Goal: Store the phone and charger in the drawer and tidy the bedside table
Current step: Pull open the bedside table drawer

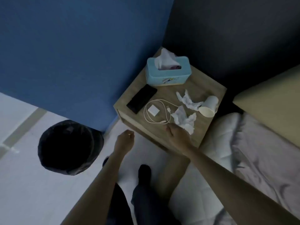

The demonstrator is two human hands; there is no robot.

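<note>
Dim bedroom corner, with a blue wall (65, 46) across the upper left of the frame and a bed (259, 159) at the right. Nearest in the lower centre, the left hand (125, 138) hangs over the floor with fingers loosely curled and seems to hold nothing. Right of it, the right hand (177, 135) reaches onto the near edge of the bedside table (207, 88). Its fingertips are hidden by its back, so I cannot tell whether it grips anything. It sits just beside the cable (162, 122) end and a crumpled tissue (184, 119).

Beyond lie the white charger (153, 109) inside its cable loop, then the dark phone (142, 98), both on the tabletop and not yet stored. A second tissue (188, 99) and a tipped paper cup (209, 105) lie to the right, and the tissue box (168, 73) stands farthest back. A black bin (69, 146) waits at lower left.

I judge this the first pickup. The next move calls for a firm pinch on cable or tissue, and the drawer must be opened.
</note>
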